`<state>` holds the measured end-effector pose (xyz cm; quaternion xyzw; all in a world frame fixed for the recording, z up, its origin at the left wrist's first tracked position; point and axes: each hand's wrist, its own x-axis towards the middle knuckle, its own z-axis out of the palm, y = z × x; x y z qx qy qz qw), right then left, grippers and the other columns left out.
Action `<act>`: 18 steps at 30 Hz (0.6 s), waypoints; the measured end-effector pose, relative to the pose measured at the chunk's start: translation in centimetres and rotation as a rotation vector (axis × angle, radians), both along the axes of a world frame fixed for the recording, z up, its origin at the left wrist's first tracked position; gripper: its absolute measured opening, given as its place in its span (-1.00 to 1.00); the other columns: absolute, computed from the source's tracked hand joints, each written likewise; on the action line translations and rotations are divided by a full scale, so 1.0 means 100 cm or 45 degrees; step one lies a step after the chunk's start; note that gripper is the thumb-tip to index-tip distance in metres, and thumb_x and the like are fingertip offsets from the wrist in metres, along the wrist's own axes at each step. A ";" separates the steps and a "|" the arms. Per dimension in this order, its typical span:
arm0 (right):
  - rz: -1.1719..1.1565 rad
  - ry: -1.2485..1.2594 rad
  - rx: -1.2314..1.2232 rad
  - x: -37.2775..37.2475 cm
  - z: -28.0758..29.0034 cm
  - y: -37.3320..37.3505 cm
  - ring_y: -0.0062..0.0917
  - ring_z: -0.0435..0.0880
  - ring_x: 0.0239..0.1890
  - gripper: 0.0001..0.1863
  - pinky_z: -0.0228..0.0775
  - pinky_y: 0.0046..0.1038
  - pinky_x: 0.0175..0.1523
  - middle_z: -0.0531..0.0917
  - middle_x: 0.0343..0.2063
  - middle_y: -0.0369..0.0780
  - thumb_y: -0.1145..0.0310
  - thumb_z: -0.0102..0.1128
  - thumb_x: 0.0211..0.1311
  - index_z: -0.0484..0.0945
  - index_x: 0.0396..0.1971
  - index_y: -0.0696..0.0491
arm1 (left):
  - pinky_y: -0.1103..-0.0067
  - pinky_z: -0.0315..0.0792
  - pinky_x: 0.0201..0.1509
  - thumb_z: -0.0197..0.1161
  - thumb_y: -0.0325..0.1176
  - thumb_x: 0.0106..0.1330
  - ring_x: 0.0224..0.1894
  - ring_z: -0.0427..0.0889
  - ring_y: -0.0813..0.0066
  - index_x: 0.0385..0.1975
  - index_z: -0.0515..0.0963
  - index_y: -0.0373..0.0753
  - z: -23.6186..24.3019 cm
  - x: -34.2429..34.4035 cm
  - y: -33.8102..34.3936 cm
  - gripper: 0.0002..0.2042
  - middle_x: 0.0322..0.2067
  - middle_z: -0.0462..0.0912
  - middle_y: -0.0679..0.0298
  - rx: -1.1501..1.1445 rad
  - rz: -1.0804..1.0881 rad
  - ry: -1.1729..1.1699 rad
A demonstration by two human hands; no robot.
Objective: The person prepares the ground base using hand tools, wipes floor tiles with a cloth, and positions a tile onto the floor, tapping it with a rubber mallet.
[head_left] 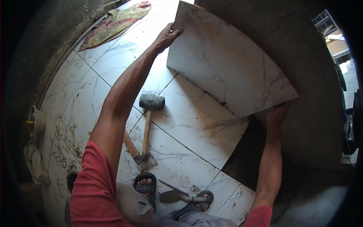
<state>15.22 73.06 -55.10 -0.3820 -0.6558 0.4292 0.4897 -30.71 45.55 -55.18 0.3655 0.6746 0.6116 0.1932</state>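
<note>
My left hand grips the upper left edge of a large white marble-patterned tile, held tilted above the tiled floor. My right hand is under its lower right corner, fingers mostly hidden behind it. Below the tile, beside my right forearm, is a dark untiled patch. A black-headed mallet lies between my arms, over another wooden-handled tool with a metal head. A trowel and a thin dark rod lie by my sandalled feet.
A crumpled, dirty cloth lies at the back left along the wall. A pale container and a sack-like item sit at the left edge. A concrete surface rises at right, with an opening and dark items beyond it.
</note>
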 end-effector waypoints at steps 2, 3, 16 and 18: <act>0.023 0.158 -0.266 -0.009 0.004 -0.014 -0.31 0.34 0.24 -0.45 0.22 -0.28 0.28 0.29 0.23 -0.13 0.26 -0.05 0.38 0.13 0.31 0.09 | 0.33 0.26 0.29 0.22 0.02 0.30 0.26 0.31 0.02 0.31 0.11 -0.34 -0.013 -0.012 -0.004 -0.26 0.21 0.28 -0.20 0.017 0.020 0.076; 0.054 0.456 -0.534 -0.011 0.009 -0.018 -0.30 0.34 0.24 -0.41 0.24 -0.28 0.27 0.28 0.24 -0.11 0.36 0.02 0.34 0.10 0.32 0.11 | 0.33 0.26 0.29 0.22 0.02 0.30 0.26 0.31 0.02 0.31 0.11 -0.34 -0.017 -0.015 -0.003 -0.26 0.21 0.28 -0.20 -0.003 0.018 0.068; 0.481 -1.224 -0.068 0.154 0.015 -0.194 -0.30 0.62 -0.01 -0.63 0.41 -0.39 0.09 0.63 -0.10 -0.04 0.23 0.15 0.26 0.54 -0.02 0.13 | 0.31 0.35 0.27 0.13 -0.16 0.39 0.29 0.31 0.11 0.34 0.09 -0.26 -0.047 0.066 -0.043 -0.39 0.25 0.29 -0.04 0.058 0.254 0.389; 0.572 -1.253 -0.284 0.221 -0.004 -0.260 -0.29 0.64 -0.10 -0.67 0.45 -0.36 0.01 0.64 -0.18 -0.06 0.25 0.18 0.24 0.56 -0.11 0.15 | 0.35 0.37 0.26 0.09 -0.30 0.41 0.26 0.35 0.16 0.32 0.14 -0.24 -0.041 0.120 -0.061 -0.48 0.23 0.33 0.01 0.088 0.088 0.388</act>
